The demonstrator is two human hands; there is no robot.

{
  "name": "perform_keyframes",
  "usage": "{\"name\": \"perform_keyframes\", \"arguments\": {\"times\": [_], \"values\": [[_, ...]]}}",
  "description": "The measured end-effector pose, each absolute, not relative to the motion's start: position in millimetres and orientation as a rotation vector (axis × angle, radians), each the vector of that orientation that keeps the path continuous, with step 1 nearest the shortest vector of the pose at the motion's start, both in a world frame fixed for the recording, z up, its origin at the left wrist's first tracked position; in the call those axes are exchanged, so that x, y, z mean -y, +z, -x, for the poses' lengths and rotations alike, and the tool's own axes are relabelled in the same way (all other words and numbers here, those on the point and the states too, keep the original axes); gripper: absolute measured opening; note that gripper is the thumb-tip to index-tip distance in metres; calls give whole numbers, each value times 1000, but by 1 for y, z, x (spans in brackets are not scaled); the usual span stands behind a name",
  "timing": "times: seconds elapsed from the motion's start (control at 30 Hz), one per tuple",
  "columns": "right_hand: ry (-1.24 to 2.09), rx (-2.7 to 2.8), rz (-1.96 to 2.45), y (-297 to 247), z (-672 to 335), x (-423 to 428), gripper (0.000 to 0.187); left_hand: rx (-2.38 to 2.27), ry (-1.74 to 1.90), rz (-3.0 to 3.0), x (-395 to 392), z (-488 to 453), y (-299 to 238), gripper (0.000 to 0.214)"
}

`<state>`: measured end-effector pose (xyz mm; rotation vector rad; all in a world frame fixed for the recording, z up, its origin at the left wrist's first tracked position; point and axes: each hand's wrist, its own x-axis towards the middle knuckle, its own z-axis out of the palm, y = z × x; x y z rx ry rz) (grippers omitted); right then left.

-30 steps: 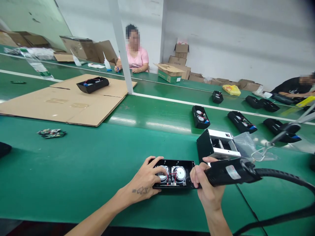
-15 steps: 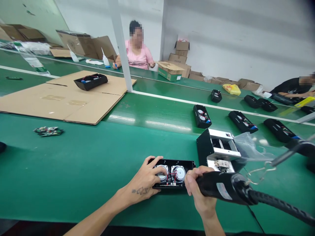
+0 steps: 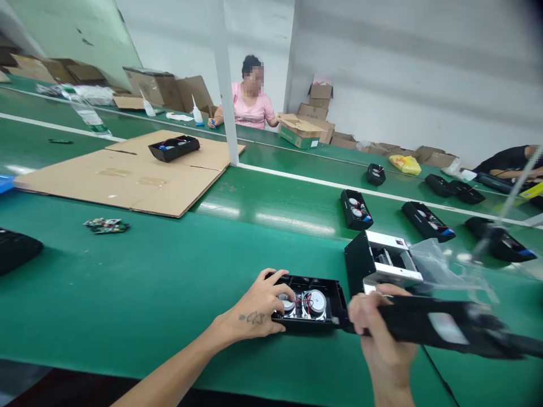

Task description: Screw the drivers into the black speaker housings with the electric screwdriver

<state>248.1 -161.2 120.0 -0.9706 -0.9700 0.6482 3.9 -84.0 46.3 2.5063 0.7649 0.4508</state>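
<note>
Under my left hand [image 3: 265,302] lies a black speaker housing [image 3: 335,291] with two round silver speaker drivers [image 3: 314,304] and red wires inside. The fingers grip its left end, thumb at the near edge and fingertips over the left driver. My right hand [image 3: 379,316] is wrapped round a black electric screwdriver [image 3: 424,319], held almost level with its cord running off to the right. Its tip end is close to the housing's right end; whether it touches cannot be made out. The tool is blurred by motion.
A black and silver screw feeder [image 3: 358,263] stands just behind my right hand. More speaker housings [image 3: 356,209] lie on the green bench [image 3: 169,305]. Circuit boards [image 3: 106,226] and a flat cardboard sheet [image 3: 148,192] are left. A co-worker [image 3: 252,104] sits across the bench.
My right hand and the screwdriver have moved right, away from over the housing, and the tool lies more level. My left hand stays on the housing. The whole view has shifted somewhat.
</note>
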Motion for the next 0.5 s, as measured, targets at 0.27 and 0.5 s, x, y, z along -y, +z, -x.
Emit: {"name": "perform_keyframes", "arguments": {"times": [0.27,0.5], "values": [[491,433,1040,138,-324,149,49,-814,358,-2246,45,-6,71,26],[214,359,1275,105,-387,144,76,-891,198,-1972,12,-7,81,37]]}}
